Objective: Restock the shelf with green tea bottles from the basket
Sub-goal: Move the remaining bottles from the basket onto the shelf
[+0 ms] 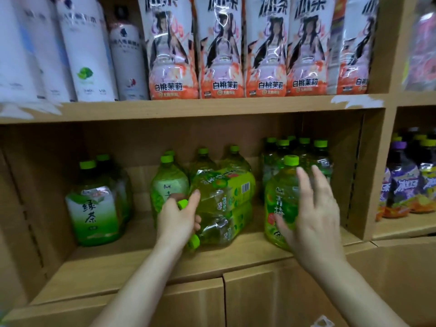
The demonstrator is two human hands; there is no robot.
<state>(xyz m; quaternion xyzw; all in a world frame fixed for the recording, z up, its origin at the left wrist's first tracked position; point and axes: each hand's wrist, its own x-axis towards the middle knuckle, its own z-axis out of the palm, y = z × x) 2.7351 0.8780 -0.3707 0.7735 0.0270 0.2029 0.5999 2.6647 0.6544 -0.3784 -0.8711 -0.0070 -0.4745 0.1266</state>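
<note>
On the cardboard shelf (146, 258), two green tea bottles lie on their sides, stacked one on the other (221, 204), caps pointing toward me. My left hand (179, 218) grips them at the neck end, between the two green caps. An upright green tea bottle (280, 201) stands to the right; my right hand (311, 213) hovers in front of it with fingers spread, holding nothing. More green tea bottles stand further back (297, 152) and at the left (96, 204). The basket is out of view.
The shelf above (188, 107) carries white bottles and orange peach-jasmine tea bottles. A cardboard divider (375, 175) closes the bay on the right; purple-labelled drinks (405, 185) stand beyond it. Bare shelf floor lies between the left bottles and the lying ones.
</note>
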